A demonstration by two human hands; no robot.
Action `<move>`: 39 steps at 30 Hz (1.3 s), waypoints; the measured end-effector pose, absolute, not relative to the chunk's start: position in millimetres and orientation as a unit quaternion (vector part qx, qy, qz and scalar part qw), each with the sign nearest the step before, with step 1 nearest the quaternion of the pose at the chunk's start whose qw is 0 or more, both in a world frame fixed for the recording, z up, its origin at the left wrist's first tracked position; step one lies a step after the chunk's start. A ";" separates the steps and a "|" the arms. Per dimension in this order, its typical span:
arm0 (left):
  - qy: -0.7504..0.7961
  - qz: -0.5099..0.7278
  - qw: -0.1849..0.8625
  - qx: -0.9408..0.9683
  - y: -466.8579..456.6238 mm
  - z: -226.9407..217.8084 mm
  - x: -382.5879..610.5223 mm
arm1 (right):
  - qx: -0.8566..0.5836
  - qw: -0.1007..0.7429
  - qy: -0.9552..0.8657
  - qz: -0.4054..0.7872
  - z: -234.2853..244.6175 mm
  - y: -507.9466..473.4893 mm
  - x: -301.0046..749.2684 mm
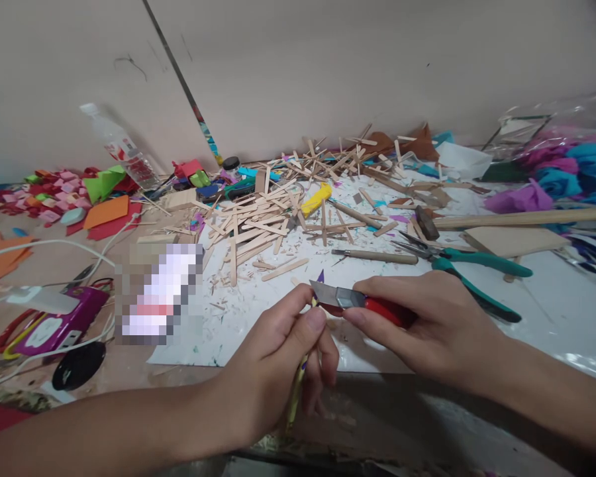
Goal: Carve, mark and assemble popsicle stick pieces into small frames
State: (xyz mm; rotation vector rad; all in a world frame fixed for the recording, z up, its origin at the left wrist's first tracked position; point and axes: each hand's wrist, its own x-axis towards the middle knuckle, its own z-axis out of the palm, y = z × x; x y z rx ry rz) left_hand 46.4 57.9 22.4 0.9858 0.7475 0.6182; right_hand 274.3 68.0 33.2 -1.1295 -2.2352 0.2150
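My left hand (291, 351) is closed around a thin, yellow, pencil-like stick (293, 401) with purple marks. The stick slants down below the fingers, and its middle is hidden in the grip. A small purple point (320, 276) shows just above the fingertips; whether it belongs to the stick I cannot tell. In my right hand (432, 324) is a red utility knife (385, 311), its blade pointing left. The blade lies right at the left fingertips and the stick's upper end; contact is not clear. Both hands are over the front edge of a white sheet (218, 348).
Many wooden craft sticks (253, 228) are heaped behind the hands. Green-handled pliers (487, 265), a wooden-handled tool (375, 256) and a hammer (430, 224) lie at right. Left are a blurred-out phone (163, 291), a purple charger box (62, 321), cables and a plastic bottle (124, 149).
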 end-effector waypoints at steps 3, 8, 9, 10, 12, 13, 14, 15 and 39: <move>0.354 0.267 0.756 0.481 58.5 21.8 44.1 | -0.427 0.314 -0.844 0.081 33.3 68.1 274.9; 0.363 0.259 0.746 0.494 59.9 21.1 43.8 | -0.418 0.315 -0.850 0.056 34.2 67.5 274.7; 0.366 0.257 0.744 0.496 60.0 21.0 44.2 | -0.419 0.315 -0.850 0.050 34.1 67.3 274.4; 0.369 0.256 0.743 0.496 59.6 20.8 44.6 | -0.419 0.314 -0.851 0.046 33.8 67.6 274.4; 0.374 0.255 0.743 0.492 56.7 20.3 45.3 | -0.425 0.313 -0.848 0.041 33.3 70.2 276.2; 0.375 0.247 0.746 0.492 54.1 20.2 45.6 | -0.440 0.314 -0.841 0.043 33.4 73.0 278.4; 0.371 0.235 0.749 0.496 51.1 20.3 45.8 | -0.462 0.320 -0.826 0.043 33.9 76.7 281.8; 0.362 0.221 0.754 0.501 48.0 20.8 45.9 | -0.492 0.327 -0.805 0.044 35.0 81.2 286.3; 0.315 0.297 0.761 0.483 60.3 20.8 47.4 | -0.388 0.320 -0.862 0.068 32.9 73.6 275.8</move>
